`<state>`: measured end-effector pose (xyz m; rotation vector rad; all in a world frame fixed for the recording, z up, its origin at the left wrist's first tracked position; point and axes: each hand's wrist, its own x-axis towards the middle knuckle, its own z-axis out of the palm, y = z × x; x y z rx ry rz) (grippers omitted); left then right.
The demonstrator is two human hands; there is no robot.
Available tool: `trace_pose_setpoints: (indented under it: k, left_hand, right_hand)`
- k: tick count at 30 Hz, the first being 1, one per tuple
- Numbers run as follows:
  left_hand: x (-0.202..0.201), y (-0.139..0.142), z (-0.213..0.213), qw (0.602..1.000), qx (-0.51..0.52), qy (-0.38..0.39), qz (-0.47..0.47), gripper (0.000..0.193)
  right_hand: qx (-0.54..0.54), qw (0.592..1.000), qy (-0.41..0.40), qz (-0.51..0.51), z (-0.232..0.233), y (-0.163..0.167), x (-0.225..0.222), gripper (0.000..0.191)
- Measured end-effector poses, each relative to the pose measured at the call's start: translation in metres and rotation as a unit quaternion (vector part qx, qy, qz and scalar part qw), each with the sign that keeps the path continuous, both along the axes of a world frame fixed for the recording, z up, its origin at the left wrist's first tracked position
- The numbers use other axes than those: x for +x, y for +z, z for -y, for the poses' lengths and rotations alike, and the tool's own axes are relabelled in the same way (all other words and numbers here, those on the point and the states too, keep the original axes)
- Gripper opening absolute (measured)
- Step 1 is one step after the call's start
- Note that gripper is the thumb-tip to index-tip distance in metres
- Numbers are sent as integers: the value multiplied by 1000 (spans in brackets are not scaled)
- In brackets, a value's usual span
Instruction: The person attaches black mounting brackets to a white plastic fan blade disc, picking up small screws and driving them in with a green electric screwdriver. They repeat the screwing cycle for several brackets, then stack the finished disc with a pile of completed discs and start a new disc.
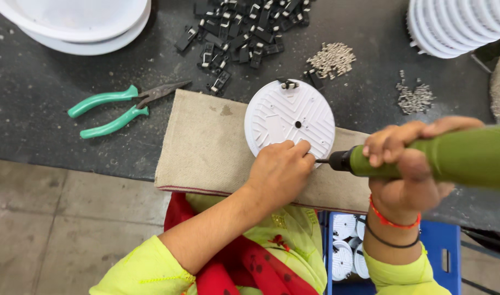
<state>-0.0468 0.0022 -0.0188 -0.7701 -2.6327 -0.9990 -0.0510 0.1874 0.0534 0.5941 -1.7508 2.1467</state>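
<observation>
On a cloth at the bench's six o'clock edge, the left hand presses the disc's five o'clock rim, likely light, stiff plastic best held there, while the right hand is wrapped around a green driver, with pliers at nine o'clock.

White ribbed disc, green screwdriver, teal-handled pliers, beige cloth.

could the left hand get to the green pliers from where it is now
Probably yes. The left hand rests on the white disc, and the green pliers lie uncovered to its left, with only beige cloth and bare table between.
</observation>
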Motion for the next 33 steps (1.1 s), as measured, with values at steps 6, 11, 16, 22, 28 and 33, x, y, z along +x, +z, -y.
trace_pose_setpoints:
  k: [6, 11, 16, 22, 28, 33]
  left_hand:
    - [6, 2, -2, 1000, 8, 2, -10, 12]
    - [11, 5, -4, 1000, -9, 1, -13, 16]
    - [14, 5, -4, 1000, 0, 4, -22, 15]
    - [13, 4, -4, 1000, -12, -2, -13, 16]
    - [12, 6, -4, 1000, -10, -3, -12, 15]
    - [10, 5, -4, 1000, -11, -4, -8, 15]
  right_hand:
    - [-14, 999, -22, -44, -15, 21, 12, 81]
    - [-51, 997, -31, -41, -43, 52, 29, 79]
    - [-81, 996, -29, -25, -66, 53, 42, 79]
    - [-100, 995, -20, -5, -74, 42, 44, 80]
    - [-124, 992, 3, 13, -61, 24, 30, 84]
    - [-132, 991, 10, 19, -49, 9, 27, 88]
